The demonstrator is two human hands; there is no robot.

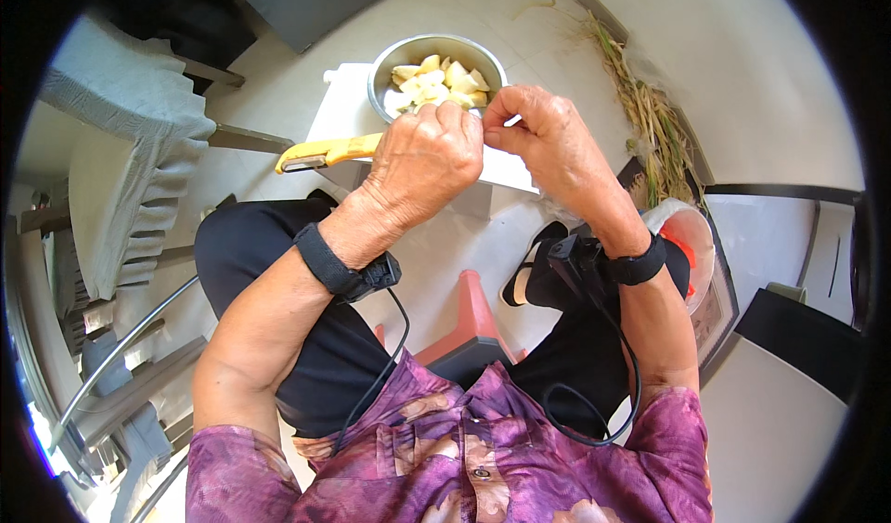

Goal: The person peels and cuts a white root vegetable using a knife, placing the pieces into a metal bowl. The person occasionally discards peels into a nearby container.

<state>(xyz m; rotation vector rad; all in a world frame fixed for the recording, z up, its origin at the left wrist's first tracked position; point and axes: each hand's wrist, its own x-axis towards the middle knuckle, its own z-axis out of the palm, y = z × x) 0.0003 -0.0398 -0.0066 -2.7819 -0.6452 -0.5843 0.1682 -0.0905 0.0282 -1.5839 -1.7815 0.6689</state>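
My left hand (pixel 430 157) is closed around the handle of a yellow peeler (pixel 330 153), whose metal blade end points to the left. My right hand (pixel 536 123) is beside it, thumb and forefinger pinched together close to the left hand's knuckles; whether something small is between them cannot be told. Just beyond both hands a round metal bowl (pixel 492 63) holds several pale yellow peeled chunks (pixel 435 83). The bowl stands on a white surface (pixel 341 109), partly covered by my hands.
Dried green and yellow stalks (pixel 644 109) lie along the wall at right. A lined bin (pixel 702 244) with something red inside stands by my right knee. Cloth-covered furniture (pixel 139 119) is at left. Between my legs is a red stool (pixel 468 314).
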